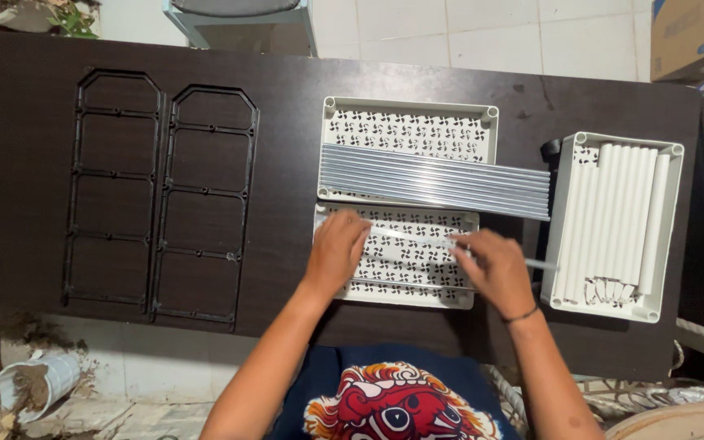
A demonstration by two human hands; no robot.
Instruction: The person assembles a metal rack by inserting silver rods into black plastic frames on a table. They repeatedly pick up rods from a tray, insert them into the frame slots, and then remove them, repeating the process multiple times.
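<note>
From the head view, both hands rest on the near white perforated tray (405, 269) on the dark bench (287, 122). The left hand (336, 251) lies flat on it, fingers loosely curled, while the right hand (497, 269) pinches a thin white rod (417, 240) lying across it. Beyond the tray sits a bundle of grey rods (433, 181) on a second tray (409, 122) — right of it, a tray of white tubes (617, 216); left, two black frames (160, 195).

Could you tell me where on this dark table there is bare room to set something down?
Bare strips of table lie between the black frames and the white perforated trays, and along the far-left edge. It is crowded on the right, around both hands, the metal rods and the tray of white tubes.
</note>
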